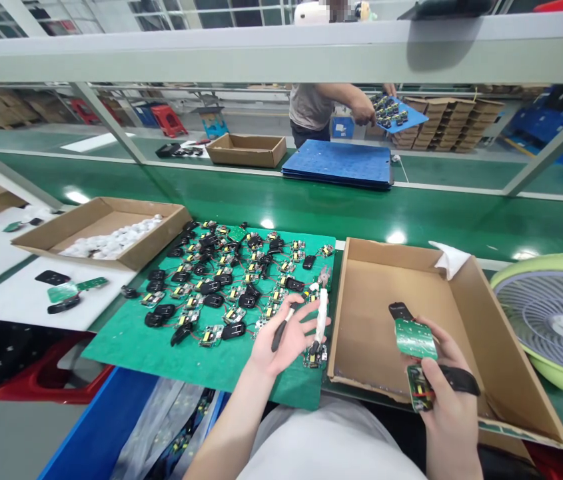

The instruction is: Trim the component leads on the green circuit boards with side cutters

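My left hand is palm up over the right edge of the green mat, fingers partly spread. It holds a pair of pliers with grey jaws pointing away; one handle is wrapped in white, the other is black. My right hand grips a green circuit board and a second board, with black plastic parts attached or beside them. These are above the front right of a cardboard tray. Several small boards wired to black casings cover the mat.
A cardboard box of white pieces stands left, near loose casings on a white sheet. A green fan is at right. Across the bench are stacked blue boards and a person holding a loaded blue board. A shelf beam crosses above.
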